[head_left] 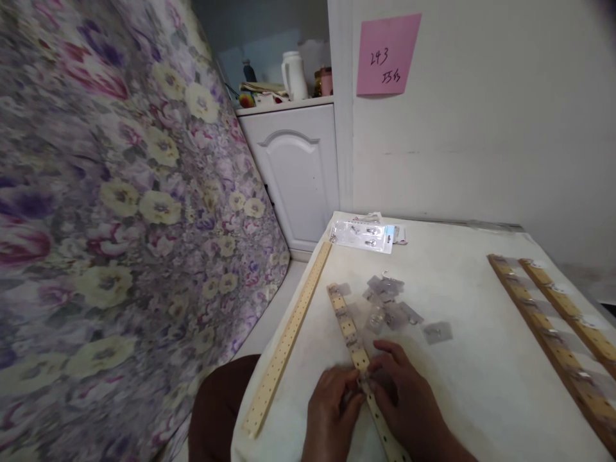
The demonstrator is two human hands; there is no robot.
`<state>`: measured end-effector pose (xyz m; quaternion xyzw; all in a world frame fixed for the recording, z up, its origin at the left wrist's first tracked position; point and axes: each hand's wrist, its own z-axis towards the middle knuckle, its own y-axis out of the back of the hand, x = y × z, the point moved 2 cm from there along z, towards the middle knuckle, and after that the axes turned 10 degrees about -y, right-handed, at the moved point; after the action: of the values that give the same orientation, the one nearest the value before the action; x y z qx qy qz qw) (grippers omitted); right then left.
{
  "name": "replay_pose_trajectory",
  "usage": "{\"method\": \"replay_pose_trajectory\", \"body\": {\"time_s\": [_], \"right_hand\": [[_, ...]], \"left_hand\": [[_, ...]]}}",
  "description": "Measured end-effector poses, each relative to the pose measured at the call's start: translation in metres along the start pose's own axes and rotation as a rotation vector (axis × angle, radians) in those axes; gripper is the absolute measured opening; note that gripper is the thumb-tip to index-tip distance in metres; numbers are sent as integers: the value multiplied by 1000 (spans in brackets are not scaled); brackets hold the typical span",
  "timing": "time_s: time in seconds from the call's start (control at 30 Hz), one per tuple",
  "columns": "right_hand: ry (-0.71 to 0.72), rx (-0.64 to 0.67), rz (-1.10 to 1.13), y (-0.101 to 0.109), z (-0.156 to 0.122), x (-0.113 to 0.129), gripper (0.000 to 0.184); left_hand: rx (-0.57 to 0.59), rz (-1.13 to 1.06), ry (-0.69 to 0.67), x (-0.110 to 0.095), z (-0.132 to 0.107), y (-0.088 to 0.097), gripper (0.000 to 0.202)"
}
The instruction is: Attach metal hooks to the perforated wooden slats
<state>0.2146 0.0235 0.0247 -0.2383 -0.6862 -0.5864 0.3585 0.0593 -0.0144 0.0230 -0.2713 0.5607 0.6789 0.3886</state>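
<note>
On the table (462, 398), we are finding a perforated strip (359, 358) lying between both hands, its far end slanting leftward. From its left, the left hand (331, 405) is pinching it, fingers bunching; from its right, the equally near right hand (403, 388) is curling closed on it. Clear cards (386, 290) are lying to its right.

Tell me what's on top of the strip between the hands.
Clear tabs sit along the far part of the strip; a small shiny piece shows between the left hand and right hand. Their fingers cover some of the strip, hiding what lies beneath.
</note>
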Motion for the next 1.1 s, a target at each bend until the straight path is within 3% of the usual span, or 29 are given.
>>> {"method": "replay_pose_trajectory", "body": {"time_s": [0.37, 0.77, 0.97, 1.1], "right_hand": [[-4, -16, -146, -1, -2, 5, 18], [-25, 5, -88, -3, -2, 1, 18], [32, -31, -24, 0, -5, 2, 20], [53, -70, -12, 4, -6, 6, 21]], "left_hand": [[-2, 11, -24, -1, -2, 1, 17], [-53, 22, -58, -2, -9, 6, 19], [-67, 109, -206, -7, -27, 11, 17], [-48, 186, -349, 0, -33, 7, 31]]}}
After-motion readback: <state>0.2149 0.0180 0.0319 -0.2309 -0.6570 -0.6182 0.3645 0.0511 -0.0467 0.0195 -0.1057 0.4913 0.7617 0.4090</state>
